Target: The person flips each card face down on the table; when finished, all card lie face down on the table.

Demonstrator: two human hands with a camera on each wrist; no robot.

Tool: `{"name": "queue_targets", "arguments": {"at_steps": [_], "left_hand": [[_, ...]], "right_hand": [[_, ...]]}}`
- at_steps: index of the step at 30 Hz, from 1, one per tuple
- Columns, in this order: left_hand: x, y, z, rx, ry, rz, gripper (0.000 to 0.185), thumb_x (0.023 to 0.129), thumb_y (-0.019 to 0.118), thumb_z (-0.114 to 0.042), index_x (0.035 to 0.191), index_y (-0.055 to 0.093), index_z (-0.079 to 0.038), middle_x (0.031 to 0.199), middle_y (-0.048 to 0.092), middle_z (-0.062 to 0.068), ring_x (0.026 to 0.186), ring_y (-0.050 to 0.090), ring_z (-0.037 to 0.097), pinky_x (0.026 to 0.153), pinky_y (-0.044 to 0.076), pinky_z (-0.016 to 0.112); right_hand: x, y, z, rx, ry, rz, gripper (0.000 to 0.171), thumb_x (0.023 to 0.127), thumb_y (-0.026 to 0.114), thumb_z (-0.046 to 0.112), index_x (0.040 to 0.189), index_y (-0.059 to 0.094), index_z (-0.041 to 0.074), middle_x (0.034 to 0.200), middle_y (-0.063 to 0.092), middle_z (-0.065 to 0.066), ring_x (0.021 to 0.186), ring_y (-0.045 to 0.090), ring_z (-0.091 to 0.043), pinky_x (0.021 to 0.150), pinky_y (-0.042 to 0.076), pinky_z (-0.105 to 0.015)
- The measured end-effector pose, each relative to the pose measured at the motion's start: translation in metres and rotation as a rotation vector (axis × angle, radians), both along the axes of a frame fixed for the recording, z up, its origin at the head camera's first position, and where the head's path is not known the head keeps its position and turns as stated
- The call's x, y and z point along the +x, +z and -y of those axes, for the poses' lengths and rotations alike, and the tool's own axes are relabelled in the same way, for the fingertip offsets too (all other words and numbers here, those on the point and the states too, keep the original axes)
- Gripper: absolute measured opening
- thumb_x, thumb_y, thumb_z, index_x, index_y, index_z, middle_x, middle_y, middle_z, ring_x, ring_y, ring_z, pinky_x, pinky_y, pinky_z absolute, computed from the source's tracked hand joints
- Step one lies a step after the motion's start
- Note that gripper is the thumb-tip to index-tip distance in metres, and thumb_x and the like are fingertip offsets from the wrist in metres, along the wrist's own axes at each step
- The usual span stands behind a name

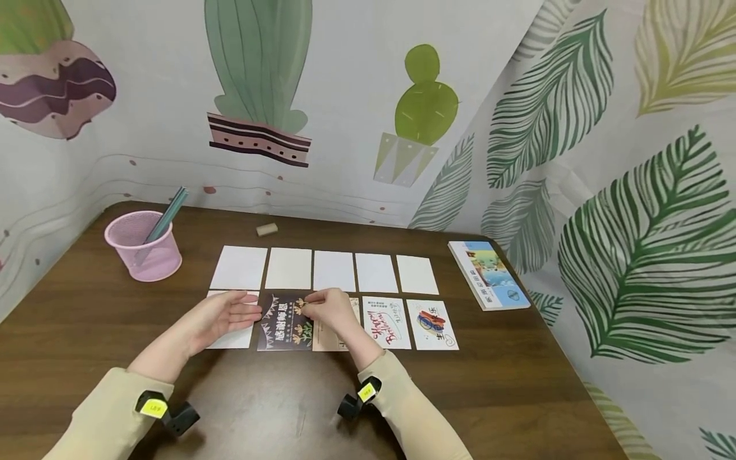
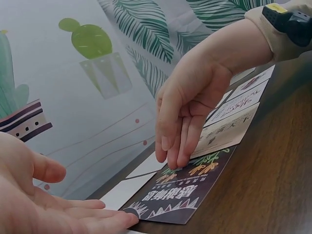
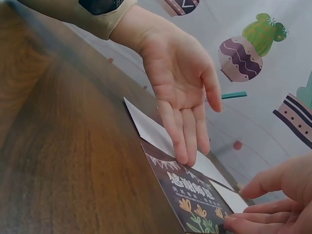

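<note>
Although it lies flat in the front row of cards on the wooden table (image 1: 517,383), second from the left, the dark greeting card (image 1: 284,322) looks thin, light and fairly stiff, so it would probably be easiest to lift by sliding a fingertip under one edge. The left hand (image 1: 221,317) is flat and relaxed, palm up, fingertips at the card's left edge and grasping nothing. The right hand (image 1: 330,310) presses straight fingertips (image 2: 175,156) on its upper right corner.
</note>
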State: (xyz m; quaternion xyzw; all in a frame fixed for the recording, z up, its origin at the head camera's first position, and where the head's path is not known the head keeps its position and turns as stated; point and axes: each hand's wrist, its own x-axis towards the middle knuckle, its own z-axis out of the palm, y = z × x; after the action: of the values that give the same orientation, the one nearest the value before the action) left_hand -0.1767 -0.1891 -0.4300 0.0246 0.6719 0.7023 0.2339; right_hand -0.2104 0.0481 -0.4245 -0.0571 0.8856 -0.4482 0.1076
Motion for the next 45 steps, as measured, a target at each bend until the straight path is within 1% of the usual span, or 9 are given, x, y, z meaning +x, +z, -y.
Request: {"name": "queue_targets", "arguments": {"at_steps": [6,10,14,17,20,23,29,40,45], "left_hand": [[-0.001,0.0,-0.003,0.018,-0.007,-0.002,0.058,0.106,0.018,-0.023,0.141,0.016,0.023,0.142,0.031,0.042,0.117,0.059,0.023,0.101,0.05,0.03],[-0.002,0.0,-0.002,0.072,0.005,0.01,0.058,0.106,0.022,-0.023,0.139,0.016,0.024,0.133,0.048,0.037,0.109,0.062,0.015,0.098,0.051,0.025],[-0.004,-0.001,-0.001,0.121,0.008,0.027,0.058,0.105,0.026,-0.023,0.139,0.018,0.025,0.123,0.062,0.019,0.103,0.063,0.009,0.097,0.051,0.023],[-0.005,-0.003,-0.003,0.121,0.013,0.033,0.058,0.105,0.027,-0.023,0.14,0.017,0.023,0.129,0.057,0.025,0.102,0.064,0.01,0.098,0.052,0.026],[-0.005,-0.005,-0.008,0.118,0.031,0.055,0.058,0.105,0.024,-0.022,0.143,0.012,0.02,0.144,0.034,0.037,0.102,0.064,0.014,0.098,0.052,0.033],[-0.003,-0.008,-0.011,0.126,0.048,0.085,0.057,0.105,0.022,-0.021,0.143,0.009,0.019,0.148,0.016,0.042,0.101,0.063,0.015,0.097,0.053,0.035],[-0.003,-0.014,-0.014,0.102,0.057,0.104,0.053,0.105,0.025,-0.02,0.14,0.014,0.018,0.137,0.036,0.038,0.099,0.056,0.008,0.092,0.053,0.025],[-0.003,-0.011,-0.017,0.097,0.041,0.12,0.056,0.104,0.021,-0.02,0.142,0.01,0.02,0.145,0.019,0.045,0.096,0.06,0.009,0.089,0.055,0.027],[-0.003,-0.009,-0.016,0.109,0.037,0.119,0.056,0.104,0.022,-0.02,0.141,0.012,0.022,0.137,0.035,0.041,0.095,0.06,0.008,0.088,0.055,0.026]], "right_hand": [[0.0,-0.003,-0.003,0.018,-0.007,-0.034,0.027,0.075,0.073,0.014,0.1,0.075,0.005,0.088,0.075,-0.006,0.076,0.068,-0.01,0.069,0.054,-0.019],[-0.001,-0.005,-0.003,0.009,-0.004,-0.035,0.026,0.075,0.072,0.012,0.1,0.075,0.004,0.087,0.075,-0.006,0.071,0.066,-0.008,0.063,0.053,-0.018],[-0.001,-0.006,-0.004,0.004,-0.004,-0.026,0.026,0.075,0.071,0.011,0.1,0.075,0.005,0.087,0.075,-0.006,0.066,0.063,-0.006,0.057,0.051,-0.017],[-0.001,-0.006,-0.004,0.007,-0.015,-0.028,0.025,0.075,0.071,0.011,0.099,0.076,0.006,0.087,0.075,-0.005,0.065,0.062,-0.006,0.057,0.051,-0.018],[-0.001,-0.008,-0.004,0.017,-0.023,-0.036,0.024,0.074,0.072,0.012,0.097,0.076,0.007,0.089,0.075,-0.005,0.069,0.063,-0.008,0.062,0.052,-0.018],[0.0,-0.009,-0.003,0.032,-0.017,-0.049,0.024,0.073,0.073,0.013,0.096,0.077,0.008,0.094,0.075,-0.005,0.077,0.065,-0.009,0.067,0.053,-0.019],[0.001,-0.01,-0.002,0.033,-0.01,-0.057,0.024,0.073,0.073,0.013,0.096,0.077,0.008,0.091,0.075,-0.004,0.075,0.063,-0.008,0.065,0.052,-0.018],[0.002,-0.002,0.002,-0.022,-0.02,-0.047,0.025,0.074,0.072,0.01,0.098,0.075,0.004,0.091,0.074,-0.007,0.073,0.065,-0.009,0.064,0.054,-0.018],[0.008,0.011,0.017,-0.126,0.03,0.003,0.028,0.078,0.07,0.008,0.105,0.073,0.0,0.089,0.075,-0.01,0.072,0.071,-0.013,0.065,0.058,-0.021]]}}
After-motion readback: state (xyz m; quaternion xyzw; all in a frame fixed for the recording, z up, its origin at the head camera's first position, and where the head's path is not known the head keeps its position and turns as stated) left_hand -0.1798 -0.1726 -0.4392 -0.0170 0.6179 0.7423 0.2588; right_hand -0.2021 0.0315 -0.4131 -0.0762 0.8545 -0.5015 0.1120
